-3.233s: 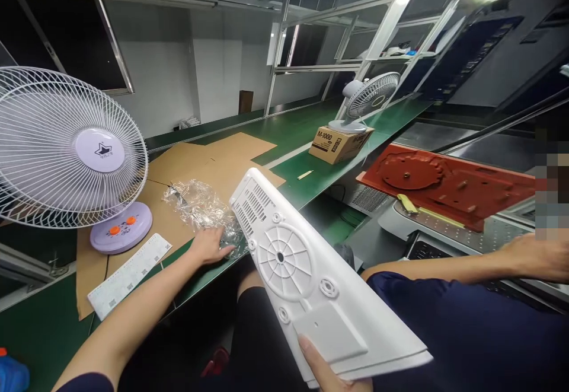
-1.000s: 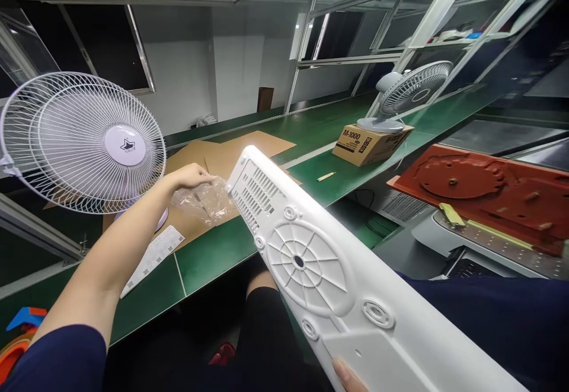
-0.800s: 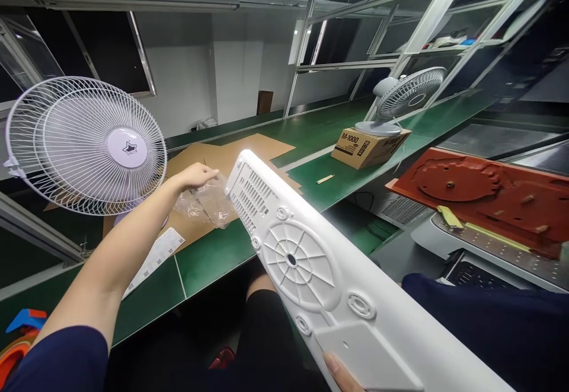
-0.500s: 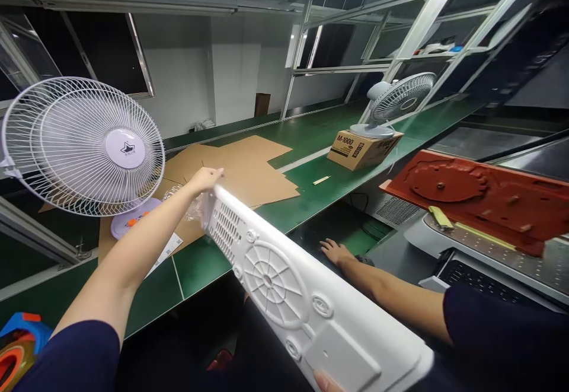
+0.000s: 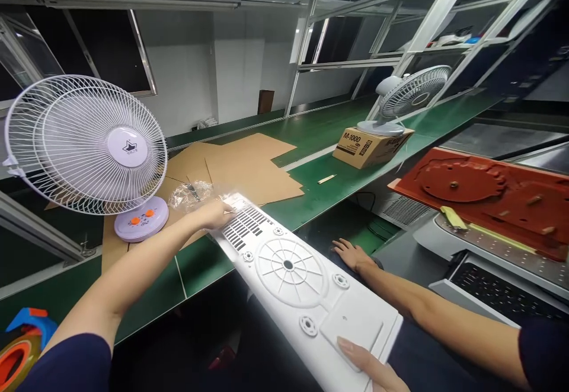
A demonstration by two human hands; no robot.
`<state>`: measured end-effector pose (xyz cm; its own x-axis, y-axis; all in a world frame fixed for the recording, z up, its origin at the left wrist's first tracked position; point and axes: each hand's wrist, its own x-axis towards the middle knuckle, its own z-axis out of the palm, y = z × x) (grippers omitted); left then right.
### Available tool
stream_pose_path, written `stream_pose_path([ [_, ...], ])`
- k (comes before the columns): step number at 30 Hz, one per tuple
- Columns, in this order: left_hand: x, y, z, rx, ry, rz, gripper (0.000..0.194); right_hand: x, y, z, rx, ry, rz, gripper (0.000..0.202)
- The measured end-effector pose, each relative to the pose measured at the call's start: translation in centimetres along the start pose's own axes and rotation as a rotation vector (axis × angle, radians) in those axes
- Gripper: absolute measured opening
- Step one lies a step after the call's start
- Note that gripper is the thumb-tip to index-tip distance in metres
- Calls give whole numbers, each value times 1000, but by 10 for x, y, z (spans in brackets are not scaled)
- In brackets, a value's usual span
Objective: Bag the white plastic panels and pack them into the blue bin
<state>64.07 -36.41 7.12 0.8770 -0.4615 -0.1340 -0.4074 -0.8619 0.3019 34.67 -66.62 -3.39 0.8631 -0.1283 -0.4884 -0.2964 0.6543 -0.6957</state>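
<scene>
A long white plastic panel (image 5: pixel 306 297) slants across the middle, with slotted vents, a round ribbed pattern and small ring-shaped bosses facing up. My left hand (image 5: pixel 217 214) is closed on its far end, beside the vents; its fingertips are partly hidden. At the near end my right hand (image 5: pixel 367 363) grips the panel, thumb on top and the other fingers out of sight. Just beyond the far end are flattened cardboard (image 5: pixel 249 169) and crumpled clear plastic wrap (image 5: pixel 191 195), all on the green bench (image 5: pixel 204 273).
A lilac fan (image 5: pixel 89 143) stands at left. Another fan (image 5: pixel 415 95) sits on a carton (image 5: pixel 371 149). A co-worker's hand (image 5: pixel 351 255) lies spread at right, near a red moulded plate (image 5: pixel 480 190) and a keyboard (image 5: pixel 493 291). Tape (image 5: pixel 20 356) is at lower left.
The white panel has turned so its ribbed face shows more fully, and its far end has lowered slightly. My left hand has moved down with it. The view has shifted a little left.
</scene>
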Motion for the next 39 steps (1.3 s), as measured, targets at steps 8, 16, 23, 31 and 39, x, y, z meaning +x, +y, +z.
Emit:
stream_pose_path([
  [8,-3,24,28,35,9,15,33,18,2,4,24,-6,-3,82],
  [16,-4,-23,27,32,108,-46,37,1,-25,6,132,214,-59,103],
  [23,11,-47,40,38,293,-164,42,6,-28,5,147,178,-36,101],
  [31,15,1,45,46,304,-23,37,10,-2,21,131,118,-109,105],
  [39,3,89,46,100,229,189,25,33,45,60,107,-6,-142,115],
])
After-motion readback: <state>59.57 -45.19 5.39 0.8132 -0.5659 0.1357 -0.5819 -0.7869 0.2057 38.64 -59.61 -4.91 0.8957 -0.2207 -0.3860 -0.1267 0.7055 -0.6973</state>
